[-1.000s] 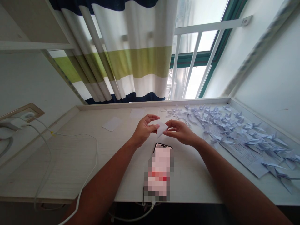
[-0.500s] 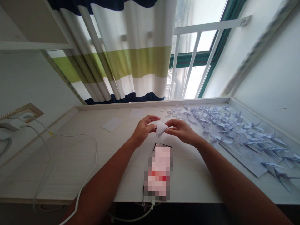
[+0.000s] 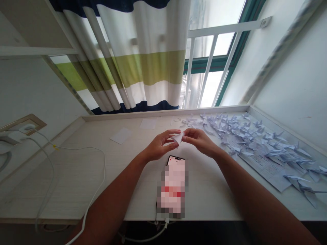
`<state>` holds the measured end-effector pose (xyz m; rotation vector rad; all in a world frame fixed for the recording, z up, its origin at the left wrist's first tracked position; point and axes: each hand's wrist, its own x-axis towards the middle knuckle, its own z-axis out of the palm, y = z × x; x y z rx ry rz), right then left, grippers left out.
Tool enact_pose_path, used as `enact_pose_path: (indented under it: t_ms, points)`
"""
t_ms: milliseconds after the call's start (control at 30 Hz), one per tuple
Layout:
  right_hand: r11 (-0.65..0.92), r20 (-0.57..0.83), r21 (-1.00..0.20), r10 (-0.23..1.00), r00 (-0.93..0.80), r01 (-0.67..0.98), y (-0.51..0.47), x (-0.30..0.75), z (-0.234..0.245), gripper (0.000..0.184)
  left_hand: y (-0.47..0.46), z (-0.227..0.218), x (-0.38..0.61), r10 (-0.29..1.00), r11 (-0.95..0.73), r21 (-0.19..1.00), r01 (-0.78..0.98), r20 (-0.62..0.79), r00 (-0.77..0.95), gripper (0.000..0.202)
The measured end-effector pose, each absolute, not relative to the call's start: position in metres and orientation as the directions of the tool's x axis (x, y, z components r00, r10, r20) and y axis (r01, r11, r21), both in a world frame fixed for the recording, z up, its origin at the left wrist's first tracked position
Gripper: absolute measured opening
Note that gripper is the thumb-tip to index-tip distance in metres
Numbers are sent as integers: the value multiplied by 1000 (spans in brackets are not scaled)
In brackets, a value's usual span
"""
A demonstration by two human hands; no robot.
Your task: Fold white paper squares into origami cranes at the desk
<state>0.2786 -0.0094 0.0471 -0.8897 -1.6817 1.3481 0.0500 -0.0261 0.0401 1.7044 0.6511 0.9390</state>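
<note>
A small piece of folded white paper point(image 3: 178, 137) is held up between my two hands, above the desk and just past the phone. My left hand point(image 3: 161, 144) grips its left side, thumb below and fingers above. On the other side, my right hand point(image 3: 198, 139) pinches the paper's right edge between thumb and fingertips. The paper has a pointed, roughly triangular shape; its inner folds are too small to make out. Many folded paper cranes point(image 3: 230, 127) lie spread over the right side of the desk, beyond my right hand.
A phone point(image 3: 175, 187) with a blurred screen lies near the front edge, a cable plugged into it. Flat white paper sheets point(image 3: 120, 135) rest at the back left. A white cable point(image 3: 104, 163) runs across the left side. A printed sheet point(image 3: 268, 170) lies under some cranes.
My left hand has moved right, closer to my right hand, and its thumb has come lower on the paper. The folded paper has turned and shifted slightly right.
</note>
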Motion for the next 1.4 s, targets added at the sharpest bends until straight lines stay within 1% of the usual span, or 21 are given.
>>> enact_pose_path:
  t_ms: [133, 267, 367, 467, 600, 700, 800, 967, 1067, 1233, 1400]
  points:
    - [167, 129, -985, 882, -454, 44, -10, 277, 48, 29, -26, 39, 51, 801, -357, 934, 28, 290, 523, 39]
    - [201, 120, -965, 907, -404, 167, -12, 274, 47, 20, -31, 44, 51, 791, -455, 879, 139, 328, 516, 35]
    - [227, 129, -942, 925, -358, 248, -15, 268, 47, 13, -35, 46, 54, 822, -498, 829, 255, 358, 442, 32]
    - [288, 171, -912, 914, -367, 291, -21, 262, 48, 8, -37, 46, 58, 838, -513, 787, 342, 374, 397, 27]
    - [417, 278, -814, 891, -360, 405, -26, 259, 48, 5, -36, 45, 57, 818, -534, 785, 315, 384, 429, 21]
    - [483, 338, -751, 867, -367, 449, -28, 259, 47, 5, -35, 44, 55, 811, -544, 779, 312, 393, 434, 20]
    - [499, 351, -722, 861, -367, 480, -28, 258, 46, 10, -33, 43, 54, 798, -575, 734, 362, 406, 446, 19]
    - [520, 377, -687, 852, -363, 507, -30, 254, 44, 10, -30, 40, 55, 740, -669, 598, 442, 484, 466, 18]
    - [542, 396, -669, 839, -373, 509, -32, 251, 44, 12, -29, 37, 56, 715, -699, 549, 458, 520, 468, 14]
    - [550, 406, -644, 835, -372, 531, -32, 250, 42, 11, -26, 31, 54, 690, -723, 517, 458, 566, 450, 14]
    - [544, 452, -642, 838, -307, 540, -33, 247, 40, 16, -23, 30, 56, 664, -745, 512, 427, 628, 406, 17]
